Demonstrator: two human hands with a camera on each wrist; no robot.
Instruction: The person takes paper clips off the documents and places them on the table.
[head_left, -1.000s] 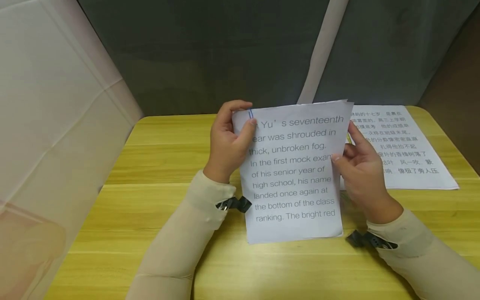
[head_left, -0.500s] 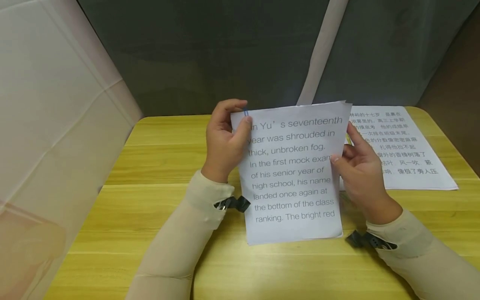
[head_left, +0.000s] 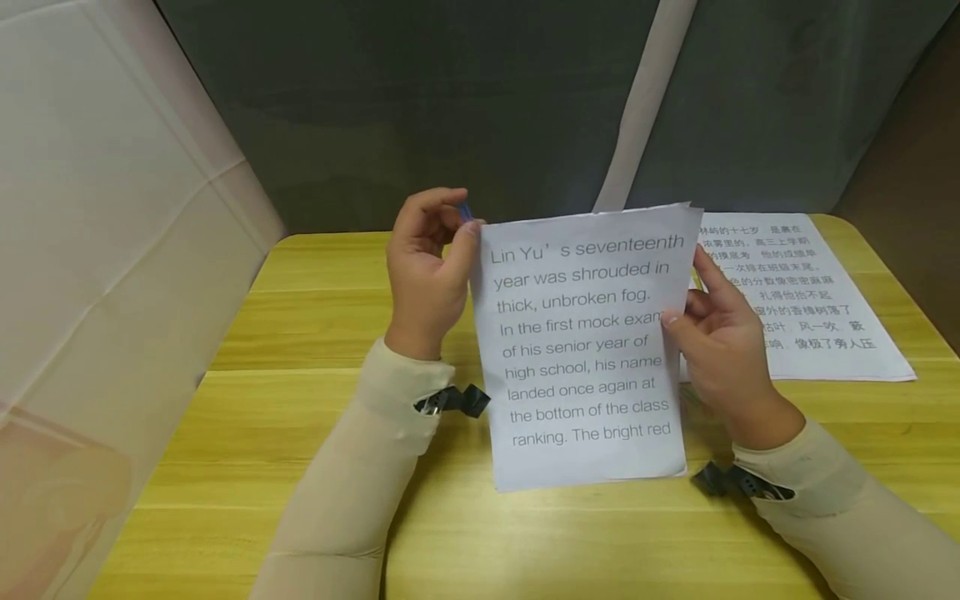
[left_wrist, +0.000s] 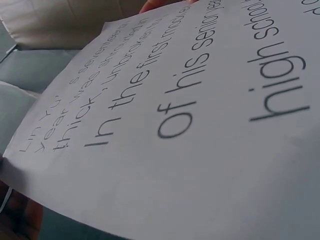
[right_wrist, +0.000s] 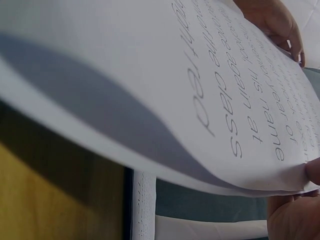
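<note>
Beige fabric fills the upper left of the frame, with a yellow wooden counter (head_left: 315, 333) below it. Left of centre the left hand (head_left: 423, 279) is raised beside the top left corner of the sheets, fingers curled, pinching a small blue clip (head_left: 466, 211) between thumb and fingertips. The clip sits just off the paper's corner, apart from it, so the unclipping looks done; what is left, by my judgement, is to put the clip down and separate or lay out the pages.

At centre the sheets (head_left: 588, 342) stand tilted up off the counter, lower edge near its surface. The print is large and reads: "Lin Yu's seventeenth year was shrouded in thick, unbroken fog. In the first mock exam of his senior year of high school, his name landed once again at the bottom of the class ranking. The bright red". The wrist views show more than one layer at the edge.

On the sheets' right edge the right hand (head_left: 723, 350) grasps them, thumb in front, fingers behind.

At far right a second page (head_left: 817, 317) lies flat on the counter, printed in Chinese characters too small to read surely.
</note>
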